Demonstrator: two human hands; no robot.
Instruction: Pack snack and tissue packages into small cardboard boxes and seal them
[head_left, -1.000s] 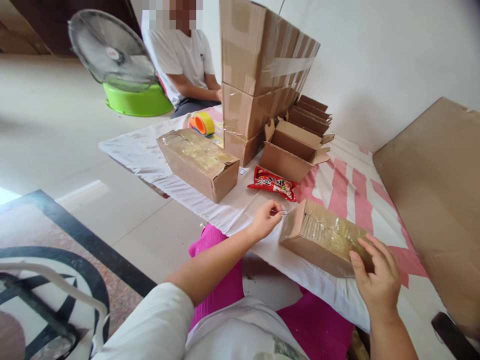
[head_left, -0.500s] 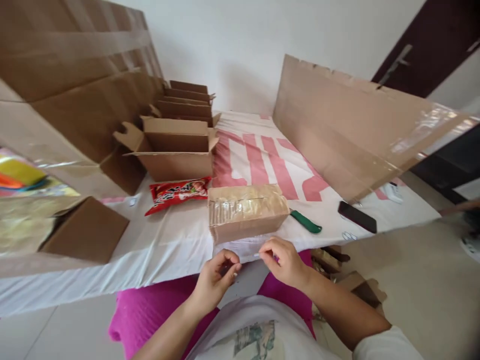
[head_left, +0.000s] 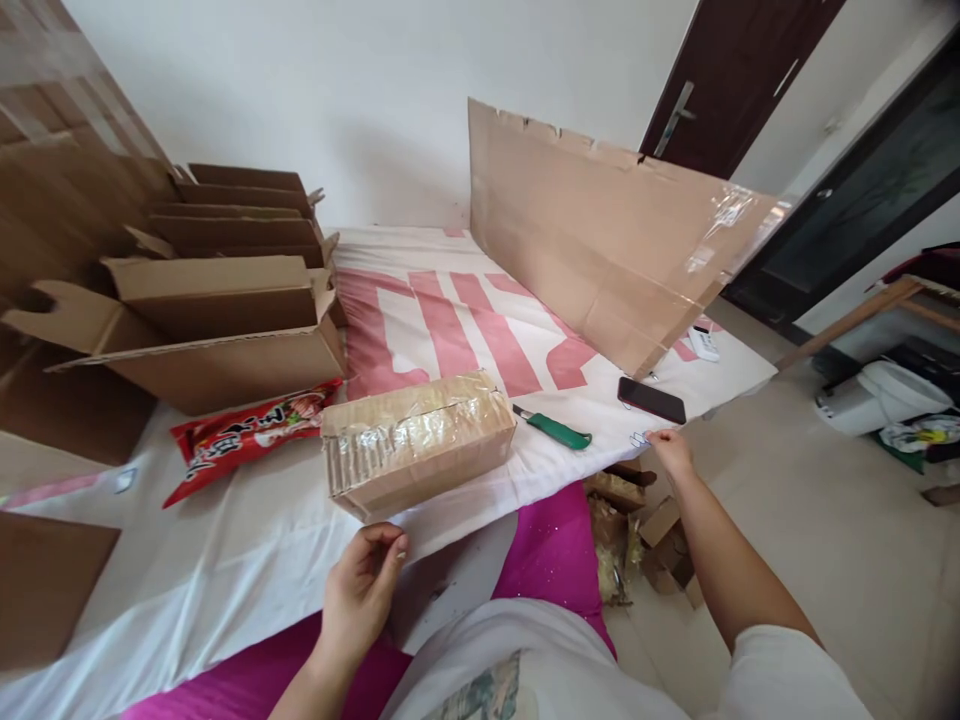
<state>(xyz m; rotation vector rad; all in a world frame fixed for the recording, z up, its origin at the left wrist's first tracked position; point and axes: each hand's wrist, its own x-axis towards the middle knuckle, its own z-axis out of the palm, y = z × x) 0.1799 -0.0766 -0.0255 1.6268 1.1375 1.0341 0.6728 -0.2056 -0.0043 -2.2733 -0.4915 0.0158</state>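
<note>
A taped cardboard box [head_left: 421,438] lies on the cloth-covered table in front of me. Just below its near left corner is my left hand [head_left: 358,592], thumb and forefinger pinched together; what they hold, if anything, is too small to make out. My right hand [head_left: 672,453] reaches out to the table's front edge. Its closed fingertips touch small white pieces [head_left: 639,439] with dark outlines. A black phone [head_left: 651,400] lies just beyond those fingers. Between box and phone rests a green-handled knife [head_left: 556,430], its blade end at the box.
A red printed packet [head_left: 255,432] lies left of the box. Open cardboard boxes [head_left: 217,350] stand in a row behind it. A large cardboard panel [head_left: 577,235] stands at the back right. A white object [head_left: 703,344] sits near the right edge. Small cartons [head_left: 667,545] lie on the floor.
My hands were close together before the box; the right has moved away to the small white pieces by the phone. My left hand stays near the box, pinched. The view has turned right.
</note>
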